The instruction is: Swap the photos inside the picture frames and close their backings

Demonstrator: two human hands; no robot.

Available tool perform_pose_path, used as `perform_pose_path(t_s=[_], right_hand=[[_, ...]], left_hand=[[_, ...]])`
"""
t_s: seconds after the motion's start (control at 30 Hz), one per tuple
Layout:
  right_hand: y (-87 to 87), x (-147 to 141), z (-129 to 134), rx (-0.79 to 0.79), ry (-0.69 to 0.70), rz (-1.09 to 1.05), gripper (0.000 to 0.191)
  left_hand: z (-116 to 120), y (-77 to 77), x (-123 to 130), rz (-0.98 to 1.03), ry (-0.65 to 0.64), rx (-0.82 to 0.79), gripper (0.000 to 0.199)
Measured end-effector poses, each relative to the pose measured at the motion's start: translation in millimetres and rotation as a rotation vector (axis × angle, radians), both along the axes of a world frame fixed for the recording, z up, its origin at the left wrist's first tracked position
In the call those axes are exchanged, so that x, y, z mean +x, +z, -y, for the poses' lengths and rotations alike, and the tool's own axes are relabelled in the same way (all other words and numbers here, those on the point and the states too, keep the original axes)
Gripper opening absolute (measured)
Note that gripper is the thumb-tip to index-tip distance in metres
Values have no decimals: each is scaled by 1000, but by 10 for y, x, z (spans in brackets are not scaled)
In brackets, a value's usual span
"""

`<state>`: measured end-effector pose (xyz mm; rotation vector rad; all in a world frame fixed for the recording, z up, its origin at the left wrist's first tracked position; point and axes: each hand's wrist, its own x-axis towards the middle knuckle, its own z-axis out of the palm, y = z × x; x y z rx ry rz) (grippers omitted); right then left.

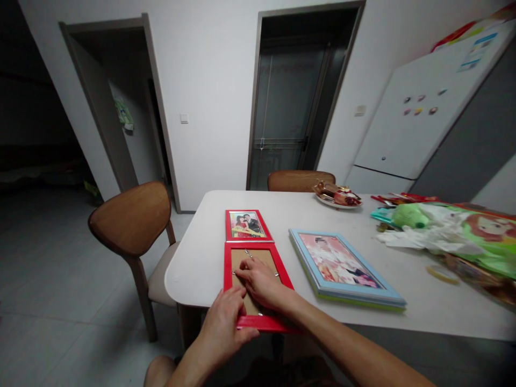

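A red picture frame (285,273) lies back side up near the table's front edge, with a brown backing board (253,306) inside. Small metal clips (277,274) sit around the board's edges. My left hand (226,317) grips the frame's near left corner, thumb at the front edge. Reaching across the board, my right hand (260,279) has its fingers bent together at a clip (234,273) on the left side. Just beyond lies a second red frame (228,226), face up with a photo of two people, its near edge against the first.
Right of the red frames lies a stack of larger frames, a light blue one (342,263) on top. A plate (336,200) with items stands at the back. Bags (487,231) and a tape roll (442,274) lie at right. Chairs (133,220) stand left and behind.
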<state>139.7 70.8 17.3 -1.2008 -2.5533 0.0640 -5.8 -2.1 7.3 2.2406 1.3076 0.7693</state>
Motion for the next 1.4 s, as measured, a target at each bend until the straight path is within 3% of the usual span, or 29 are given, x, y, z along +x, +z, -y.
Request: perform_pose_path(t_s=[0.27, 0.47, 0.6, 0.77, 1.03, 1.17, 1.23, 1.33, 1.4], right_hand=[[9, 17, -33, -58, -8, -106, 25], [-4, 61, -404, -145, -366, -239, 25], [-57, 62, -628, -180, -495, -258, 26], [-68, 52, -684, -171, -567, -299, 31], [87, 274, -393, -118, -406, -418, 24], [99, 543, -175, -183, -393, -699, 29], [89, 653, -61, -244, -451, -955, 32], [62, 636, 152, -424, -529, -1293, 38], [39, 480, 312, -640, -438, -1430, 39]], left_hand=[[21, 44, 6, -6, 18, -8, 34], [33, 36, -4, -22, 13, -17, 38], [47, 30, -2, -22, 16, -17, 45], [64, 47, -21, -64, 36, -15, 57], [149, 101, 209, -271, -9, -12, 52], [131, 83, 250, -275, -29, -32, 57], [123, 112, 199, -198, -24, -6, 57], [133, 251, 170, 72, 35, 52, 51], [157, 381, 241, 327, 90, 56, 38]])
